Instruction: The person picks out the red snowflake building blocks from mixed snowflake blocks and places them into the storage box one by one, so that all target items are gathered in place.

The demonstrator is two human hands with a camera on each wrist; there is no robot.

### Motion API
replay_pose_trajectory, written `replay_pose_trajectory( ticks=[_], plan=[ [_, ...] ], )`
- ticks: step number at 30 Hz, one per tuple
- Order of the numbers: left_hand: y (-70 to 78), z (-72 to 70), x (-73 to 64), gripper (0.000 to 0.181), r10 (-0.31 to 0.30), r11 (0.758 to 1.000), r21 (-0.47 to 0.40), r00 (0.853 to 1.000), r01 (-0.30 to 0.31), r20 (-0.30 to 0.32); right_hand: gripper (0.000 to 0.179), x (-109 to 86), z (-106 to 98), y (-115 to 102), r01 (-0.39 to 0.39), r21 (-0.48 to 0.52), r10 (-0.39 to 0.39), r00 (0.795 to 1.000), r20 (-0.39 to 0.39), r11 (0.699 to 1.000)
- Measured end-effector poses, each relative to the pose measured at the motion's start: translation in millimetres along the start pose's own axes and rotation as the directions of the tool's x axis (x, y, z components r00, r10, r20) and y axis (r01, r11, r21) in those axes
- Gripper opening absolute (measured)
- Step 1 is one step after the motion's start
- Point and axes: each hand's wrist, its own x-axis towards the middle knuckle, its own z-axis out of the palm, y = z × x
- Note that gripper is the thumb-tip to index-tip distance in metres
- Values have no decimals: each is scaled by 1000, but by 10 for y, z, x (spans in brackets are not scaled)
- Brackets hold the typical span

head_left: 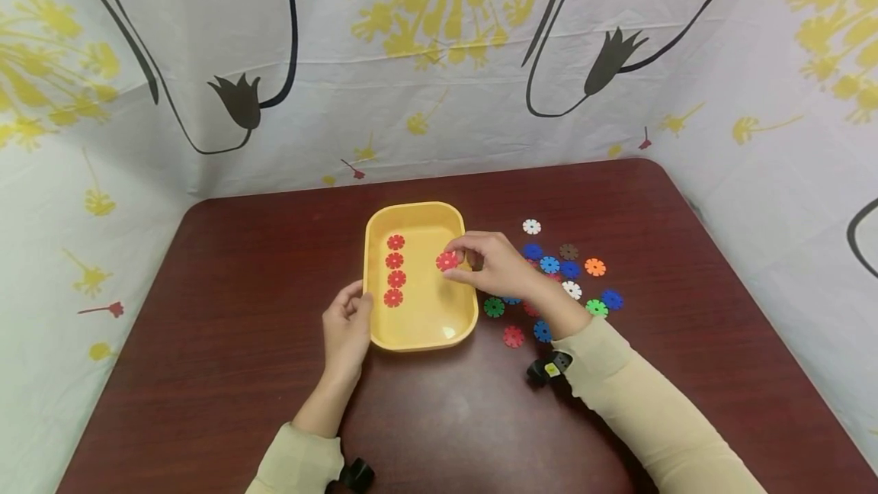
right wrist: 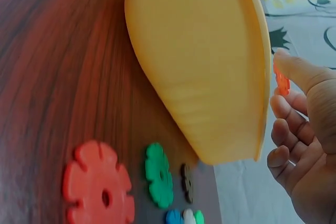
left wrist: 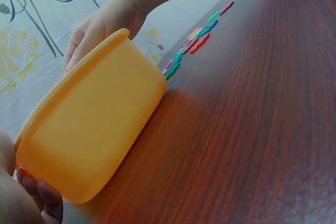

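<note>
A yellow plastic tray (head_left: 411, 338) stands on the table with a column of several red notched discs (head_left: 394, 260) down its left side. My left hand (head_left: 348, 326) grips the tray's left wall, thumb at the rim and fingers curled against the outside. Over the tray's right half, my right hand (head_left: 497, 265) pinches one more red notched disc (head_left: 446, 261) between thumb and forefinger. In the right wrist view that held disc (right wrist: 282, 81) shows edge-on beside the rim, the other fingers loosely bent.
Right of the tray lie scattered notched discs, among them a green one (head_left: 494, 307), an orange one (head_left: 594, 267), a white one (head_left: 531, 226) and a red one (head_left: 513, 337). My right forearm partly covers them. A patterned cloth (head_left: 411, 151) hangs behind the dark wooden table (head_left: 274, 265).
</note>
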Motion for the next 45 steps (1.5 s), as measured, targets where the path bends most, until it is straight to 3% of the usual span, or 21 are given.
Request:
replay_pose_trajectory(
  ticks=[5,14,18,25,34,39,45],
  plan=[
    [-33,-1,25,32,1,1000,-4,1000,-1,-2,28,44,70,-84,5,-29,-5,1000,21,1000],
    [-321,-15,190,34,-18,1000,4,1000,18,-20,25,141,209,-204,95,-35,-93,994,56,995],
    [-307,-19,175,34,-16,1000,3,1000,16,-19,26,181,268,-255,107,-39,-104,991,81,993],
    [-53,-4,30,34,14,1000,-2,1000,-14,5,30,218,344,-313,104,-67,-94,985,142,992],
    [-322,-10,168,33,29,999,18,999,-28,-26,31,271,486,-376,120,-109,-96,973,210,987],
    [-334,-7,165,31,52,999,7,998,-51,-31,28,310,559,-418,123,-142,-77,952,295,982],
    [-334,-5,164,31,38,999,2,999,-38,-32,26,327,632,-450,146,-205,-44,900,434,968]
  ],
)
